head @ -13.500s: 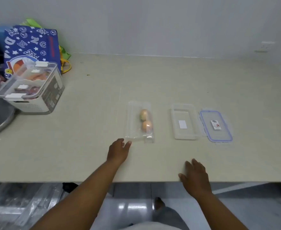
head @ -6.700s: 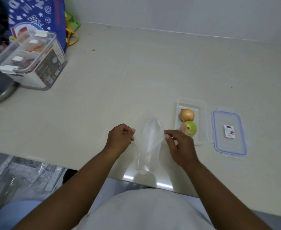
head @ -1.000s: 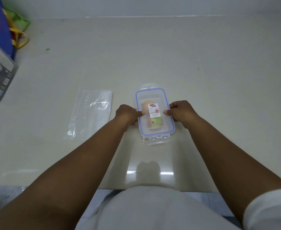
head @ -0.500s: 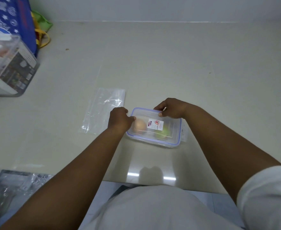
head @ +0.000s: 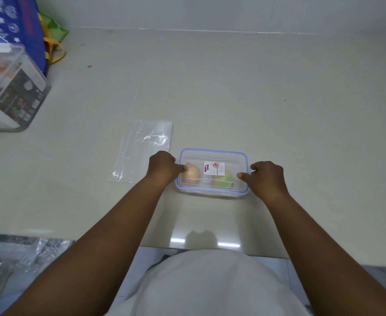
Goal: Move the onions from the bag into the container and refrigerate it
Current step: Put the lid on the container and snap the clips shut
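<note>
A clear container (head: pixel 212 190) with a blue-rimmed lid (head: pixel 224 156) lies lengthwise across the counter in front of me. Through the lid I see a brown onion (head: pixel 193 174) on the left and a greenish onion (head: pixel 225 180) on the right. My left hand (head: pixel 163 166) is curled at the container's left end, thumb pressing the lid's edge. My right hand (head: pixel 266 179) is curled at the right end, thumb against the rim. The empty clear plastic bag (head: pixel 141 149) lies flat to the left of the container.
A large clear storage box (head: pixel 11 87) with food stands at the far left, a blue patterned bag (head: pixel 11 21) behind it. The beige counter (head: pixel 233 87) runs to a white wall at the back. Its front edge is near my body.
The container has turned from pointing away from me to lying sideways. My right hand moved from its far side to its right end; my left hand stays at the left end.
</note>
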Demonstrator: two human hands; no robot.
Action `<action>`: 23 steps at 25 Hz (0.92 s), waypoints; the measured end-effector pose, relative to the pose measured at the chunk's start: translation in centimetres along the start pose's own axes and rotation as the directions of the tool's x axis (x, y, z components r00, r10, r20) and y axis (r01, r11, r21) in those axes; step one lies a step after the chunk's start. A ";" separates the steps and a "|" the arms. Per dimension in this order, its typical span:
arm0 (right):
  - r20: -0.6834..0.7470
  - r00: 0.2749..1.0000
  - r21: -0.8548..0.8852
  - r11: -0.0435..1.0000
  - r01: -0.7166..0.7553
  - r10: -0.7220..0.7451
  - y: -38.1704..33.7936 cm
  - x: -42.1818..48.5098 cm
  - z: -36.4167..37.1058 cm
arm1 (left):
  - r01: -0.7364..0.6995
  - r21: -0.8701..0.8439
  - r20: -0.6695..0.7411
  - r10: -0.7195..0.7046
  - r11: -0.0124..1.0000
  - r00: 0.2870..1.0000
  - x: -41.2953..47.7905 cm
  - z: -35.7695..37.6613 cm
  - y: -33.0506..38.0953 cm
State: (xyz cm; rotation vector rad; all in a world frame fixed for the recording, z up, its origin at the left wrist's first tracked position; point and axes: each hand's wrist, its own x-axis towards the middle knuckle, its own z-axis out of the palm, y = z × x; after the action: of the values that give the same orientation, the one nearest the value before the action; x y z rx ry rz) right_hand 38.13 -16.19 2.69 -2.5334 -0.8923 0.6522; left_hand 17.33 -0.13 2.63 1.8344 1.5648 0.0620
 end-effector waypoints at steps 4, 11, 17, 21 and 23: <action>0.091 0.991 0.091 0.990 -0.110 0.101 0.0 1.2 -0.6 | 0.028 -0.133 0.016 -0.026 0.991 1.000 0.1 0.1 -0.7; 0.213 0.957 0.393 0.880 -0.268 0.197 0.8 2.0 -0.1 | 0.230 -0.417 0.200 -0.158 0.879 0.967 0.8 0.1 -1.3; 0.176 0.970 0.410 0.883 -0.229 0.170 1.1 2.1 0.3 | 0.192 -0.433 0.152 -0.139 0.881 0.979 1.0 0.3 -1.2; 0.154 0.975 0.400 0.892 -0.211 0.162 1.1 1.8 0.3 | 0.189 -0.457 0.156 -0.131 0.869 0.979 1.1 0.4 -1.5; 0.129 0.981 0.392 0.901 -0.184 0.144 1.0 1.4 0.5 | 0.176 -0.452 0.150 -0.120 0.874 0.981 0.9 0.5 -1.5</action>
State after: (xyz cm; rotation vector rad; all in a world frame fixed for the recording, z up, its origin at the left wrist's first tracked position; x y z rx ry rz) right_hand 39.32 -15.94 1.37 -2.2296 -0.5081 0.9149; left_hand 16.55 0.44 1.04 1.3163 1.4506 0.2342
